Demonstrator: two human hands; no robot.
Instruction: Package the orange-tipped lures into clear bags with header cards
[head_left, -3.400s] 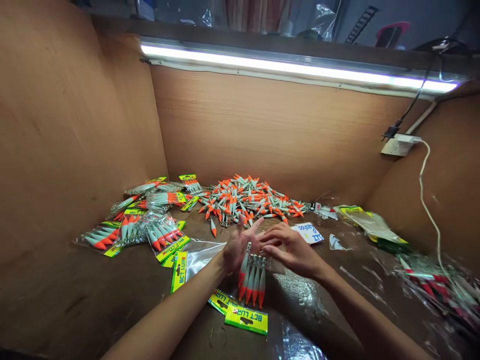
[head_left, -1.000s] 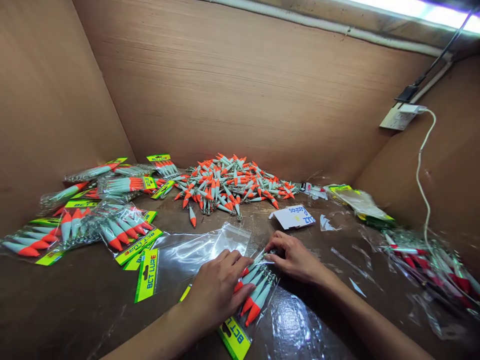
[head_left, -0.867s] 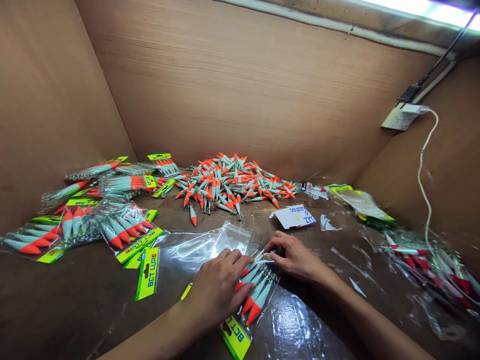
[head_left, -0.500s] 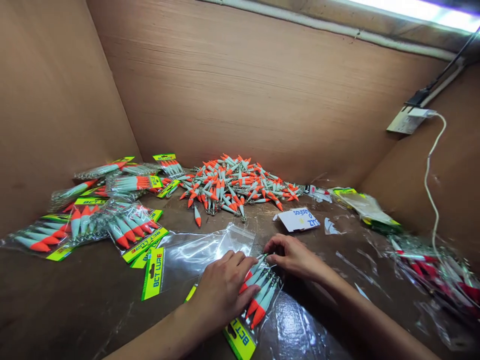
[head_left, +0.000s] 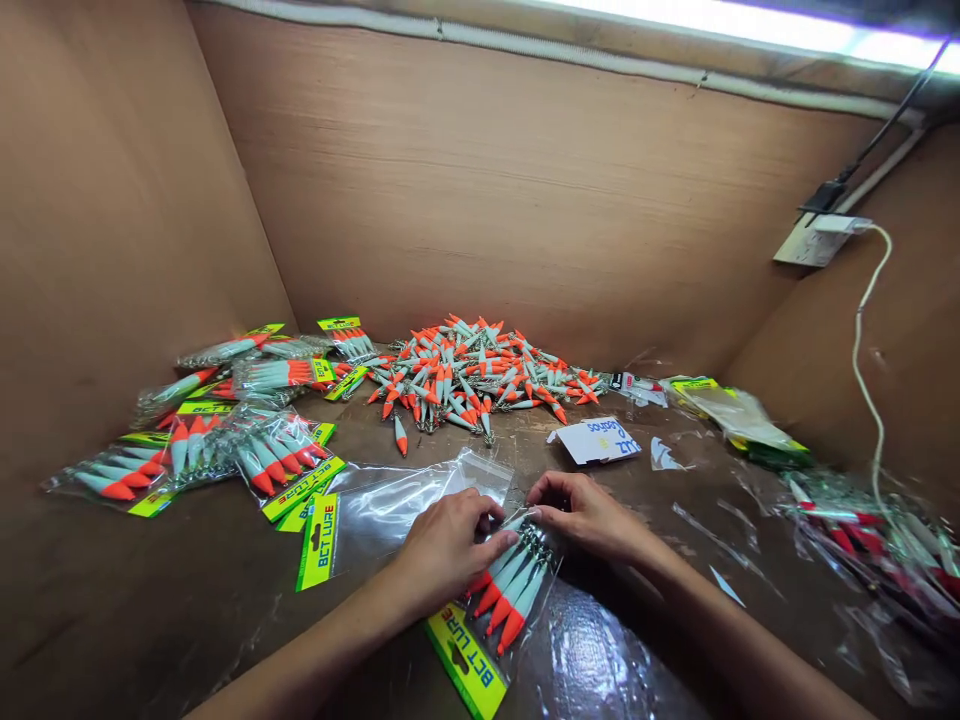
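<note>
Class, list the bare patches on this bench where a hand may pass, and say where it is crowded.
Bare: near-left bench in front of the packed bags; strip between lure pile and the held bag. Crowded: rear left, right edge.

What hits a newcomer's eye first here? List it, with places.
A heap of loose orange-tipped lures lies against the back wall. Filled packets with yellow-green headers spread on the left. Up front, the left hand and right hand pinch one bag of lures.

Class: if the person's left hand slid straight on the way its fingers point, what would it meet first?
The left hand would probably meet the right hand, pinching the same bag of lures just ahead, though depth is unclear.
</note>
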